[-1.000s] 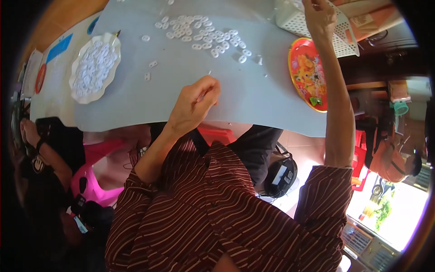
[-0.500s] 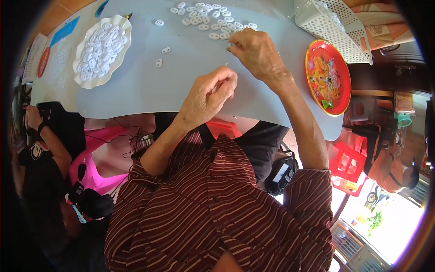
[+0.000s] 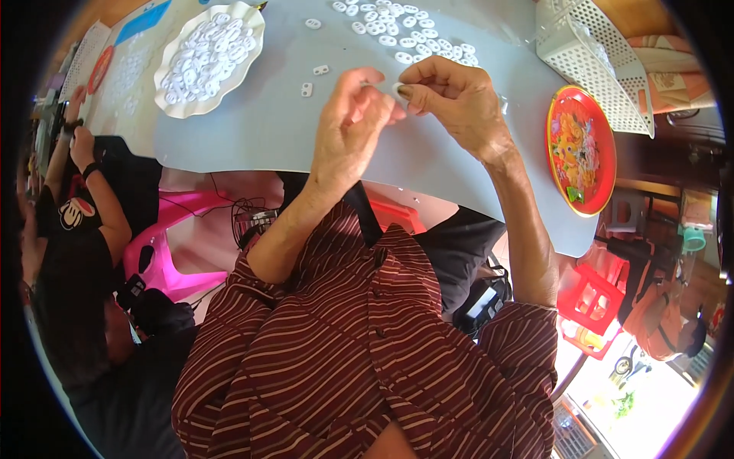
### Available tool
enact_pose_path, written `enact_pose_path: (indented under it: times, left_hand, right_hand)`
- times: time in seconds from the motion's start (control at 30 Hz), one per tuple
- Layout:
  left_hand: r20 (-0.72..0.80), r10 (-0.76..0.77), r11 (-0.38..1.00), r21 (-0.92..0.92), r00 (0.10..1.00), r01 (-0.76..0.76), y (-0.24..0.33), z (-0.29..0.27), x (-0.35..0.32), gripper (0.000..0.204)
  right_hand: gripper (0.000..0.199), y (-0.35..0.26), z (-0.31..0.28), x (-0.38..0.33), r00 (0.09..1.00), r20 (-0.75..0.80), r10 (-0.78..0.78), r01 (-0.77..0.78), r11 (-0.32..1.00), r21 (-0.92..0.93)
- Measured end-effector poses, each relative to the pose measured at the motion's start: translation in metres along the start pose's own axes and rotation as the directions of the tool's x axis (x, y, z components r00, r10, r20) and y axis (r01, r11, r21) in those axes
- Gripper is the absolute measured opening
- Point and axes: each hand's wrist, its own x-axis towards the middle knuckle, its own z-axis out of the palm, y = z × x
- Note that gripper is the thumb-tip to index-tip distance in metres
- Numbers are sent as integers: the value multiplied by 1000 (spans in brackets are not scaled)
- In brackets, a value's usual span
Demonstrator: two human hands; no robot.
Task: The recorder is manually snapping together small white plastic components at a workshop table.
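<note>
A pale grey table [image 3: 252, 130] fills the upper view; a pink plastic chair [image 3: 164, 252] and red stool [image 3: 592, 298] stand below, with bright daylight at lower right.

Left of the grey table [image 3: 252, 130]: a blue rectangular card [image 3: 144, 18] at its far corner. Beyond it, a white sheet bearing a red oval label [image 3: 99, 69].

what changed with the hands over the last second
The right hand came back from the white basket to the middle of the table and met the left hand. Both now pinch a small white piece between their fingertips. The plate of white pieces, the loose pieces and the orange plate lie as before.
</note>
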Motion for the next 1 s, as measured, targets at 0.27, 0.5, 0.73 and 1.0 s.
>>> enact_pose_path:
  times: [0.27,0.5,0.73,1.0]
  left_hand:
    - [4,-31,999,-13,1000,31,10,-39,-2,16]
    - [104,-72,937,348,992,31,6,-35,-12,10]
    - [129,8,885,460,992,-67,9,-24,-10,9]
    - [375,240,546,711,896,-444,-11,7,14,11]
  right_hand:
    - [12,-12,33,28,990,134,36,-24,996,-90]
    - [15,23,51,84,865,276,-420,498,649,-575]
    - [8,25,39,81,816,449,-365,561,312,-766]
    - [15,15,-15,7,976,-205,-73,-15,918,-396]
